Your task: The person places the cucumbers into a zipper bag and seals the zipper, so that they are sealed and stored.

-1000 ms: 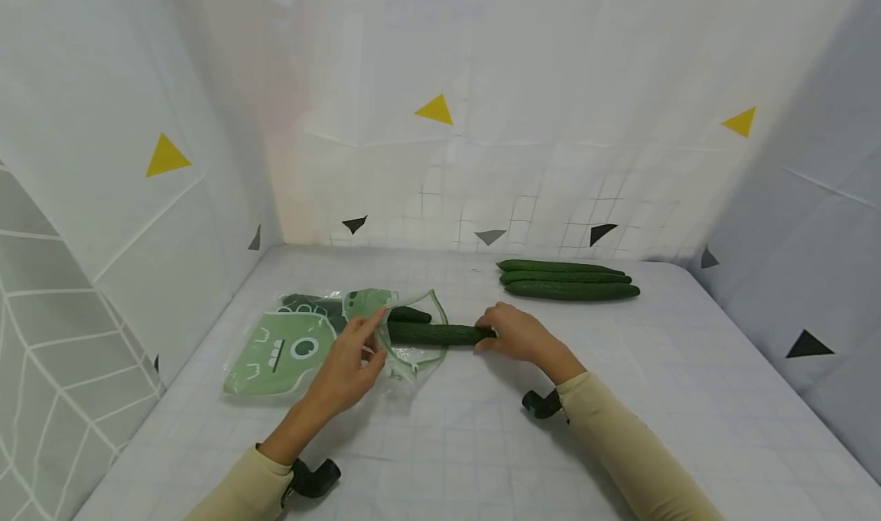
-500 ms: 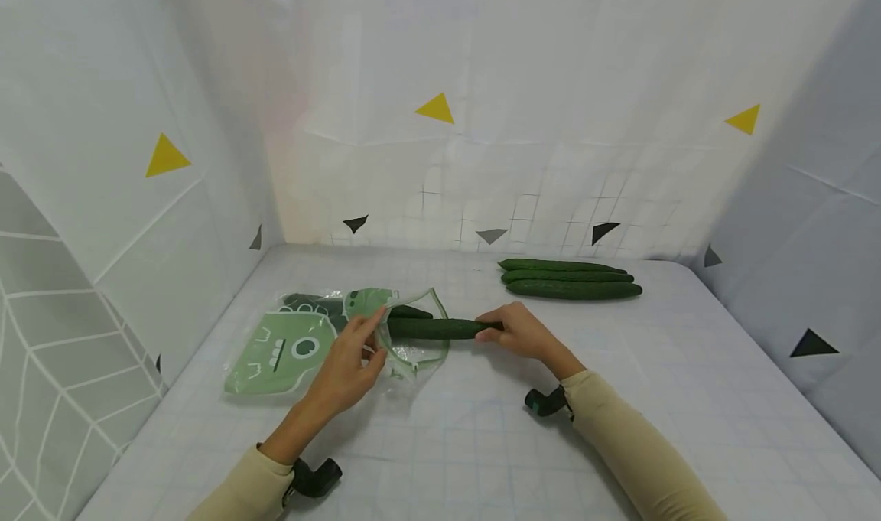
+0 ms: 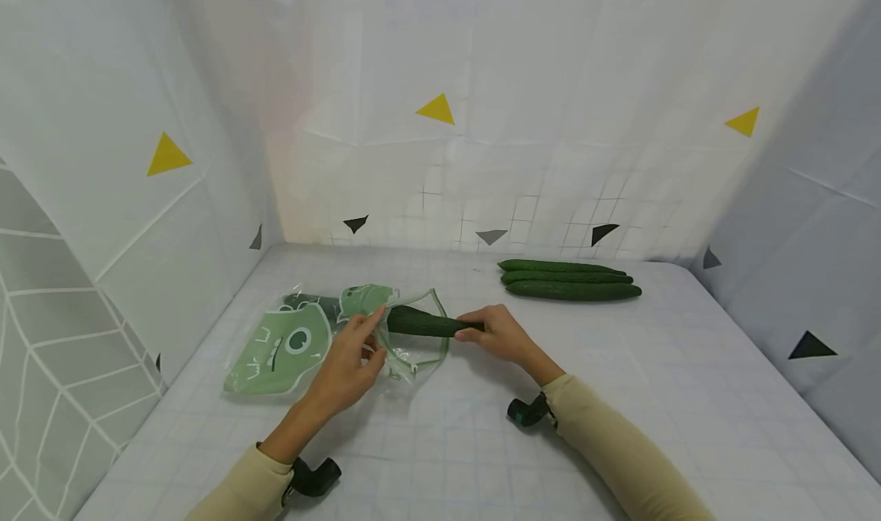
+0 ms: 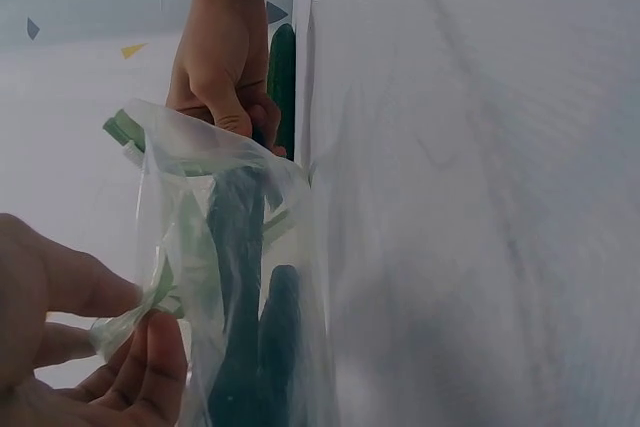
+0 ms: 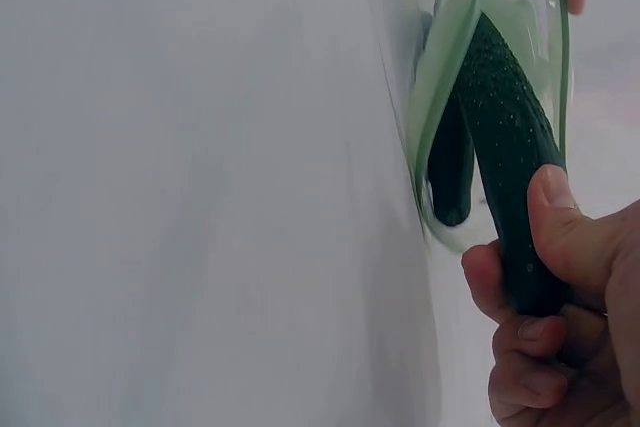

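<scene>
A clear plastic bag [image 3: 285, 356] with a green one-eyed monster print lies on the table, its green-edged mouth facing right. My left hand [image 3: 347, 368] pinches the bag's film near the mouth between thumb and fingers, as the left wrist view shows. My right hand [image 3: 501, 339] grips the right end of a dark green cucumber [image 3: 423, 323]. That cucumber lies partly inside the bag, slightly tilted, with its far end behind the print. Beside it in the right wrist view, a second cucumber [image 5: 452, 172] is inside the bag near the mouth.
Three more cucumbers [image 3: 573, 290] lie side by side at the back right of the white-covered table [image 3: 468, 452]. White sheets with yellow and black triangle markers hang around the back and sides.
My right hand has moved left with the cucumber, which has gone deeper into the bag. The printed front has shifted and creased. My left hand stays in place.
</scene>
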`<state>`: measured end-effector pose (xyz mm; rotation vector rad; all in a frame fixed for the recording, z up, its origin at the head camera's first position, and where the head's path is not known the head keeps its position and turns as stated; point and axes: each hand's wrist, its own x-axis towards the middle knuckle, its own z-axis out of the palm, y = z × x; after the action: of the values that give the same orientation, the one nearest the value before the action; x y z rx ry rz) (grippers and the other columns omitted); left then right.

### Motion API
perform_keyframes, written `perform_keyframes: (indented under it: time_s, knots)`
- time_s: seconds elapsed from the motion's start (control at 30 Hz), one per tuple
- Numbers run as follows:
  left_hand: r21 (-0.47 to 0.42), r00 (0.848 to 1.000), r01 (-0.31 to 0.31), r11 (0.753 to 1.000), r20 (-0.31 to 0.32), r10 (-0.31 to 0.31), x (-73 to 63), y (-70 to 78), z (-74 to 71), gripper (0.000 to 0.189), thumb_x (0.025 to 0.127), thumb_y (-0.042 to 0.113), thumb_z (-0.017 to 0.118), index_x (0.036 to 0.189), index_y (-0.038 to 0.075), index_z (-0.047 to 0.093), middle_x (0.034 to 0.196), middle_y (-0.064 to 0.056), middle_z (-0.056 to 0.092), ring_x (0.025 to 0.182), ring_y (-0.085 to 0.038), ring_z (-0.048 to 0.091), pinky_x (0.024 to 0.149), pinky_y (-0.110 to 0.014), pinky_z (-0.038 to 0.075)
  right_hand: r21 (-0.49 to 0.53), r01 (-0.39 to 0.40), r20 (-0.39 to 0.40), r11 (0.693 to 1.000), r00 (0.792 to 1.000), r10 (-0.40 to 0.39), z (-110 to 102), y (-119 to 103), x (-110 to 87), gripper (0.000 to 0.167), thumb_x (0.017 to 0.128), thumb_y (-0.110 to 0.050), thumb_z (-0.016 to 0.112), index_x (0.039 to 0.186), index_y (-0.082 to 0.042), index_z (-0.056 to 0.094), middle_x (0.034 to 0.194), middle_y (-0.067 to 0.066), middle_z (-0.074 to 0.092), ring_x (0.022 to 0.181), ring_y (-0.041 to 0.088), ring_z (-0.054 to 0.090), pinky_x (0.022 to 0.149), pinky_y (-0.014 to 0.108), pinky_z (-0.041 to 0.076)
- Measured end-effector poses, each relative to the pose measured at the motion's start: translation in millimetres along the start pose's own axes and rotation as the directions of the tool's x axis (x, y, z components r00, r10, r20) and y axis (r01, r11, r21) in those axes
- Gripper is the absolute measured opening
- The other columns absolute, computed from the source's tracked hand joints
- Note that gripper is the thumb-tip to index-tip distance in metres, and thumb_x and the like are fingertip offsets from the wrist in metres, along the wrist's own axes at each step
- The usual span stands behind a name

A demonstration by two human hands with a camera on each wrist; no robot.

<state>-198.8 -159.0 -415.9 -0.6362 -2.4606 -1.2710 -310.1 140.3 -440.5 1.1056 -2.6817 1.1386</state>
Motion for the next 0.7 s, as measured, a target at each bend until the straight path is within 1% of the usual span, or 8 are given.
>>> perform_keyframes:
  time_s: [0.17,0.27,0.33,0.43,0.47,0.53,0.63,0.7]
  knots:
    - [0.003,1.0,-0.006,1.0,-0.002,0.006,-0.4,-0.6,0.1,0.069,0.093,-0.01,0.066,0.156,-0.005,0.04,0.113,-0.013,0.055,0.09,-0.018,0.063,0.077,-0.031,0.058,0.004,0.01,-0.01,1.0,1.0,-0.01,10,-6,8.0,0.035,0.097,-0.019,0.076,0.124,0.003,0.075,0.105,0.012,0.077,0.065,0.006,0.052,0.064,0.028,0.047]
    - [-0.002,1.0,-0.004,1.0,0.001,0.004,-0.9,-0.4,0.4,0.069,0.093,-0.01,0.065,0.157,-0.005,0.04,0.114,-0.013,0.055,0.09,-0.018,0.063,0.077,-0.032,0.058,0.004,0.027,-0.014,1.0,1.0,-0.027,15,-10,12.6,0.035,0.096,-0.019,0.077,0.123,0.003,0.075,0.095,0.011,0.077,0.062,0.006,0.049,0.062,0.028,0.045]
    - [-0.005,1.0,-0.001,1.0,0.003,0.001,-1.1,0.1,0.6,0.069,0.093,-0.01,0.065,0.157,-0.005,0.039,0.114,-0.014,0.054,0.09,-0.018,0.063,0.077,-0.032,0.058,0.001,0.037,-0.016,0.999,0.999,-0.037,19,-11,15.5,0.035,0.096,-0.019,0.077,0.123,0.003,0.075,0.094,0.01,0.077,0.061,0.006,0.047,0.062,0.027,0.044]
    - [-0.004,1.0,0.003,1.0,0.004,-0.003,-1.1,0.9,0.9,0.069,0.093,-0.01,0.065,0.157,-0.005,0.039,0.114,-0.014,0.054,0.09,-0.018,0.063,0.077,-0.032,0.058,-0.001,0.044,-0.018,0.999,0.999,-0.044,23,-13,19.6,0.034,0.096,-0.019,0.076,0.123,0.004,0.075,0.1,0.014,0.077,0.065,0.007,0.052,0.064,0.028,0.047]
    - [-0.002,1.0,0.004,1.0,0.004,-0.004,-1.0,1.2,1.0,0.069,0.093,-0.01,0.065,0.157,-0.005,0.039,0.114,-0.014,0.054,0.09,-0.018,0.062,0.077,-0.032,0.058,-0.001,0.045,-0.019,0.999,0.999,-0.045,25,-13,21.0,0.035,0.097,-0.019,0.076,0.123,0.004,0.075,0.105,0.014,0.076,0.067,0.008,0.055,0.065,0.029,0.048]
    - [0.0,1.0,0.006,1.0,0.004,-0.006,-0.8,1.5,1.1,0.069,0.093,-0.01,0.065,0.157,-0.005,0.039,0.114,-0.014,0.054,0.09,-0.018,0.062,0.077,-0.032,0.058,-0.01,0.05,-0.024,0.999,0.998,-0.051,28,-15,23.7,0.034,0.097,-0.019,0.076,0.122,0.004,0.075,0.111,0.016,0.075,0.075,0.01,0.061,0.07,0.03,0.052]
    - [0.003,1.0,0.008,1.0,0.007,-0.008,-0.6,1.6,1.0,0.069,0.093,-0.01,0.065,0.157,-0.005,0.039,0.113,-0.013,0.054,0.09,-0.018,0.062,0.077,-0.033,0.058,-0.025,0.062,-0.033,0.998,0.997,-0.063,33,-17,27.8,0.034,0.096,-0.02,0.076,0.121,0.004,0.076,0.111,0.018,0.075,0.075,0.011,0.063,0.071,0.031,0.053]
    - [0.005,1.0,0.01,1.0,0.008,-0.01,-0.6,1.4,1.0,0.069,0.093,-0.01,0.065,0.157,-0.004,0.039,0.112,-0.013,0.054,0.09,-0.017,0.062,0.077,-0.032,0.058,-0.04,0.073,-0.042,0.997,0.996,-0.074,36,-18,30.7,0.033,0.096,-0.021,0.077,0.119,0.003,0.077,0.108,0.017,0.076,0.074,0.009,0.061,0.069,0.03,0.053]
